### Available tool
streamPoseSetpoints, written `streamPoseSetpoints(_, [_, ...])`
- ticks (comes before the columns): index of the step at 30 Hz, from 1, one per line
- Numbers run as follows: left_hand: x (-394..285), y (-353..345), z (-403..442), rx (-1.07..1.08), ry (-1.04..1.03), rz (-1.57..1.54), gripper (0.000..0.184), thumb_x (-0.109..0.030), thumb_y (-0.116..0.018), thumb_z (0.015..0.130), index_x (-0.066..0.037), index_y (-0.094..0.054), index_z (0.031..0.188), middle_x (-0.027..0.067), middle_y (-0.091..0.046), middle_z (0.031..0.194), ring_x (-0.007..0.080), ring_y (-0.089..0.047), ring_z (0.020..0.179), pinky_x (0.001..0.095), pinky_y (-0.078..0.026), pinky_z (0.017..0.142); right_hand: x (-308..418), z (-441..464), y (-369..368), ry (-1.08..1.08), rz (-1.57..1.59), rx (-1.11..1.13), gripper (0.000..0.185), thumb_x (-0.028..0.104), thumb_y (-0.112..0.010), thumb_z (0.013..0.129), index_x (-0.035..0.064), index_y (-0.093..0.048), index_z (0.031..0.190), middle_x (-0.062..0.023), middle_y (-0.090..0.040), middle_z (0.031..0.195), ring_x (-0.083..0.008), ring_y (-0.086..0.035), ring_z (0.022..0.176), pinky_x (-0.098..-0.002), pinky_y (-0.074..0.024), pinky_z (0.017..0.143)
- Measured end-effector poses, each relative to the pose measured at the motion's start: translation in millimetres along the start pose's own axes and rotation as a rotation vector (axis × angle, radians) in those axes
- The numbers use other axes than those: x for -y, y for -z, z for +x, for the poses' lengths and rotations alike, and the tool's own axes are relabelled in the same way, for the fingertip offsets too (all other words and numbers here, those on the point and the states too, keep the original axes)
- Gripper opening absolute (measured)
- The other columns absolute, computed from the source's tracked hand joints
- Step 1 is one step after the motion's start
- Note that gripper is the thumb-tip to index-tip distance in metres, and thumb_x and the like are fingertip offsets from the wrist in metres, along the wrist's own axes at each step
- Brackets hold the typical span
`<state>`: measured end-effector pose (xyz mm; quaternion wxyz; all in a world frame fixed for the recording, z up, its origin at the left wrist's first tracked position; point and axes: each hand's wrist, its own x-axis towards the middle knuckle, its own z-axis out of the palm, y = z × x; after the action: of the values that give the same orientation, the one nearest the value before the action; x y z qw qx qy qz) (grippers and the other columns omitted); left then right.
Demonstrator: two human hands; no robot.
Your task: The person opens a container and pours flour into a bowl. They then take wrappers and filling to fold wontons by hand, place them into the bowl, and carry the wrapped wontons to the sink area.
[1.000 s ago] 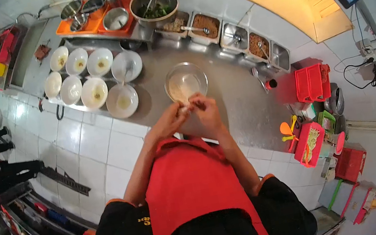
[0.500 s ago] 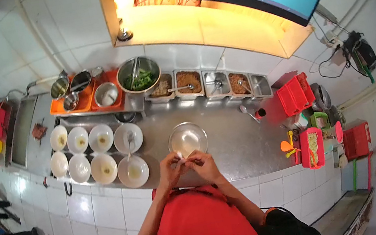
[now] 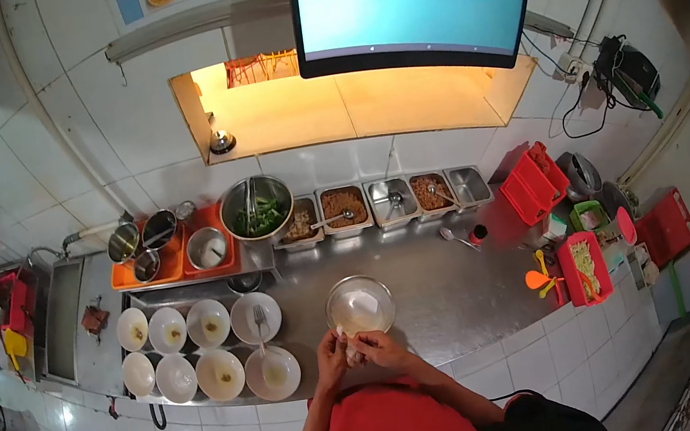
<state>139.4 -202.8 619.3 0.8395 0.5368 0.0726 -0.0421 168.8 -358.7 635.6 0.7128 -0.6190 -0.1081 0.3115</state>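
My left hand [image 3: 331, 358] and my right hand [image 3: 380, 349] meet at the near rim of a round steel bowl [image 3: 356, 280], at the front of the counter. Closed fingers of both hands pinch a small whitish piece [image 3: 341, 332]; its kind is too small to make out. Something pale also shows between the palms, mostly hidden. Inside the bowl lies a whitish area I cannot identify. Left of my hands, a fork [image 3: 260, 318] bridges two white bowls [image 3: 261, 388], the last pair of two rows whose bowls hold small yellowish portions.
A steel bowl of green leaves [image 3: 264, 218] with tongs stands at the back, beside several steel food pans [image 3: 341, 190]. Red baskets [image 3: 532, 187] and a pink tub [image 3: 589, 302] stand at the right. A screen [image 3: 413, 0] hangs above the serving hatch [image 3: 354, 108].
The head view has tilted upward, so the counter sits lower in the picture. Both hands stay together at the bowl's near rim, with their fingers slightly shifted around the whitish piece.
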Motion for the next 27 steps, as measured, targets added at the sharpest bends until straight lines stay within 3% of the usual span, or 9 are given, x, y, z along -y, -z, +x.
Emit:
streamPoseSetpoints(2, [0.3, 5.1, -0.2, 0.069, 0.053, -0.082, 0.026, -0.03, -0.051, 0.102, -0.006, -0.058, 0.098, 0.0004, -0.063, 0.088, 0.0058, -0.057, 0.079, 0.0241, -0.048, 0.069, 10.6, -3.1, 6.2, -0.021, -0.017, 0.03, 0.024, 0.026, -0.053, 0.101, 0.0063, -0.062, 0.09, 0.0003, -0.064, 0.08, -0.0067, -0.057, 0.07, -0.0225, -0.0444, 0.063])
streamPoseSetpoints(5, [-13.3, 5.4, 4.3, 0.221, -0.026, 0.332, 0.02, -0.023, -0.054, 0.1, -0.005, -0.062, 0.095, 0.0004, -0.065, 0.088, 0.0048, -0.056, 0.085, 0.025, -0.047, 0.077, 24.4, -5.6, 21.5, -0.021, -0.077, 0.015, 0.022, 0.026, -0.056, 0.099, 0.0067, -0.063, 0.091, 0.0001, -0.065, 0.08, -0.0074, -0.059, 0.069, -0.0227, -0.0463, 0.063])
streamPoseSetpoints(9, [-12.0, 6.7, 8.6, 0.294, -0.032, 0.362, 0.02, -0.024, -0.06, 0.097, -0.005, -0.063, 0.09, 0.0, -0.065, 0.085, 0.0053, -0.056, 0.082, 0.0248, -0.047, 0.075, 52.4, -7.8, 36.9, -0.061, -0.082, 0.076, 0.021, 0.025, -0.059, 0.097, 0.0068, -0.063, 0.088, 0.0007, -0.065, 0.078, -0.0078, -0.06, 0.071, -0.025, -0.0494, 0.066])
streamPoseSetpoints(12, [-12.0, 3.8, 10.6, 0.28, 0.001, 0.154, 0.021, -0.024, -0.064, 0.095, -0.005, -0.064, 0.087, -0.0011, -0.065, 0.082, 0.0057, -0.056, 0.078, 0.0245, -0.047, 0.074, 44.6, -0.5, 41.4, -0.041, -0.107, 0.183, 0.022, 0.026, -0.061, 0.097, 0.0057, -0.064, 0.087, 0.0005, -0.065, 0.079, -0.0082, -0.06, 0.071, -0.0262, -0.0502, 0.067])
streamPoseSetpoints(17, [-20.4, 13.9, 2.7, 0.399, 0.149, 0.109, 0.034, -0.034, -0.053, 0.1, -0.005, -0.064, 0.086, -0.0012, -0.064, 0.08, 0.006, -0.056, 0.076, 0.0248, -0.046, 0.074, 36.5, -5.9, 25.2, -0.062, -0.096, 0.233, 0.024, 0.026, -0.06, 0.097, 0.0032, -0.065, 0.091, -0.0005, -0.066, 0.083, -0.0086, -0.06, 0.073, -0.0266, -0.0505, 0.069])
streamPoseSetpoints(21, [-36.1, 17.9, -10.4, 0.33, 0.132, 0.211, 0.04, -0.037, -0.046, 0.103, -0.005, -0.063, 0.086, -0.0025, -0.062, 0.078, 0.0066, -0.052, 0.072, 0.0256, -0.044, 0.069, 45.9, -18.1, 13.7, -0.086, -0.19, 0.313, 0.025, 0.025, -0.057, 0.099, 0.0017, -0.064, 0.093, -0.0014, -0.066, 0.085, -0.0093, -0.06, 0.074, -0.0266, -0.0501, 0.07])
streamPoseSetpoints(24, [-33.7, 23.6, -10.4, 0.272, 0.073, 0.367, 0.038, -0.029, -0.05, 0.102, 0.002, -0.063, 0.083, 0.0001, -0.064, 0.08, 0.0074, -0.051, 0.07, 0.0261, -0.042, 0.065, 57.2, -25.3, 9.5, -0.038, -0.292, 0.268, 0.022, 0.022, -0.057, 0.099, 0.0016, -0.064, 0.092, -0.002, -0.066, 0.084, -0.0101, -0.061, 0.074, -0.0272, -0.0501, 0.07])
streamPoseSetpoints(26, [-63.3, 7.8, -14.5, 0.157, -0.128, 0.43, 0.041, -0.026, -0.052, 0.101, 0.005, -0.058, 0.074, -0.0002, -0.06, 0.073, 0.0097, -0.047, 0.063, 0.0289, -0.039, 0.059, 62.3, -26.2, 10.8, 0.004, -0.322, 0.255, 0.021, 0.02, -0.058, 0.098, 0.0016, -0.063, 0.092, -0.0021, -0.066, 0.082, -0.0105, -0.062, 0.074, -0.0274, -0.0502, 0.07])
streamPoseSetpoints(27, [-61.3, 13.3, -9.2, 0.185, -0.288, 0.651, 0.043, -0.023, -0.055, 0.099, 0.007, -0.054, 0.068, -0.0007, -0.056, 0.067, 0.0106, -0.046, 0.058, 0.0296, -0.038, 0.053, 64.6, -26.1, 10.9, 0.047, -0.381, 0.24, 0.018, 0.018, -0.059, 0.098, 0.0018, -0.063, 0.091, -0.0025, -0.066, 0.08, -0.0104, -0.063, 0.074, -0.0275, -0.0502, 0.07])
